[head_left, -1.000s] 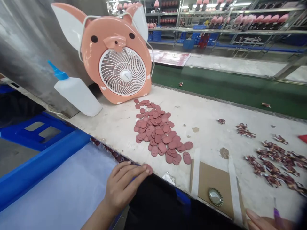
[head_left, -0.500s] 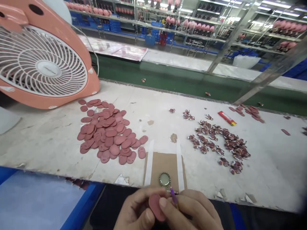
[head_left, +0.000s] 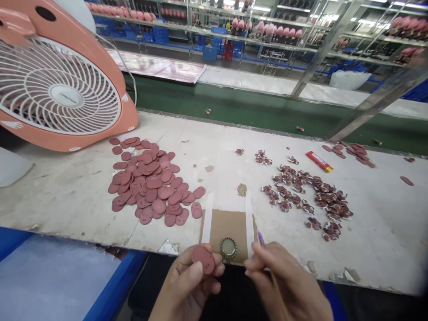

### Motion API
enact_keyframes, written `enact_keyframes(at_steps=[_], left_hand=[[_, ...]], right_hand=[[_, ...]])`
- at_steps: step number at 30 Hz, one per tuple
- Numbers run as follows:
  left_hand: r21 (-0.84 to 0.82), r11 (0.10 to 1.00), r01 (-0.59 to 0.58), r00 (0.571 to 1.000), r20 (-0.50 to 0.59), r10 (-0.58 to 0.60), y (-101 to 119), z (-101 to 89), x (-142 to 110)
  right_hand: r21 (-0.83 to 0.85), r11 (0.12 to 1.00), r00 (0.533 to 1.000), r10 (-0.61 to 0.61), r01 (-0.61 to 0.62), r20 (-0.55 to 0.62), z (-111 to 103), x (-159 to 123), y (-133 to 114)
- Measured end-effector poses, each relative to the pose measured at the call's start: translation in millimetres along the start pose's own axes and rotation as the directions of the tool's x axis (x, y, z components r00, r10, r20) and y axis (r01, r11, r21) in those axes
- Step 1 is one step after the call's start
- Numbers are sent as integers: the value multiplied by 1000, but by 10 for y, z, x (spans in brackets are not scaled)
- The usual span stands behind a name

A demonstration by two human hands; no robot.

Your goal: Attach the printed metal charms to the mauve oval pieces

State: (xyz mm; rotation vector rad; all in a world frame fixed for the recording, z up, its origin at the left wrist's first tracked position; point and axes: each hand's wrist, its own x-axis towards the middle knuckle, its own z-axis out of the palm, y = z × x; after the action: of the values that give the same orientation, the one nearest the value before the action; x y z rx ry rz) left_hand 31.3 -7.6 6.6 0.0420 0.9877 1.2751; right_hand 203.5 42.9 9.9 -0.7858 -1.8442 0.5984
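The left hand (head_left: 187,285) is pinching a pink disc (head_left: 203,260) between thumb and fingers, keeping it flat and steady, while the right hand (head_left: 287,285) is gripping a thin purple-tipped stick (head_left: 260,238) pen-style, its fingers closed. The disc is hovering just beside a bottle cap (head_left: 228,248) lying on cardboard (head_left: 227,229) on the counter (head_left: 67,200).

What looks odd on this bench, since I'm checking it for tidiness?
A red-and-yellow rectangular packet lies beside the small maroon printed pieces at the bench's right, unlike anything else there. The white bench top also shows torn, peeling patches along its front edge.
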Motion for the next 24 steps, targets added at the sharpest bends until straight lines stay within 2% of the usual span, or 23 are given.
enact_keyframes(at_steps=[3,5,15,20,24], left_hand=[[9,1000,-22,1000,-20,22,63,-49,-14],[-18,1000,-15,999,-34,15,79,-66,-18],[34,999,18,1000,-27,-17,55,-64,-58],[36,999,29,1000,4,-29,-5,-161,-20],[39,999,21,992,125,-26,-55,-276,29]], right_hand=[[114,971,977,213,-211,-7,-56,-36,91],[119,958,965,264,-261,-6,-53,-85,138],[-74,969,962,244,-236,122,1,-139,192],[-105,968,960,240,-226,146,14,-114,181],[-92,968,959,246,-235,138,38,-98,186]])
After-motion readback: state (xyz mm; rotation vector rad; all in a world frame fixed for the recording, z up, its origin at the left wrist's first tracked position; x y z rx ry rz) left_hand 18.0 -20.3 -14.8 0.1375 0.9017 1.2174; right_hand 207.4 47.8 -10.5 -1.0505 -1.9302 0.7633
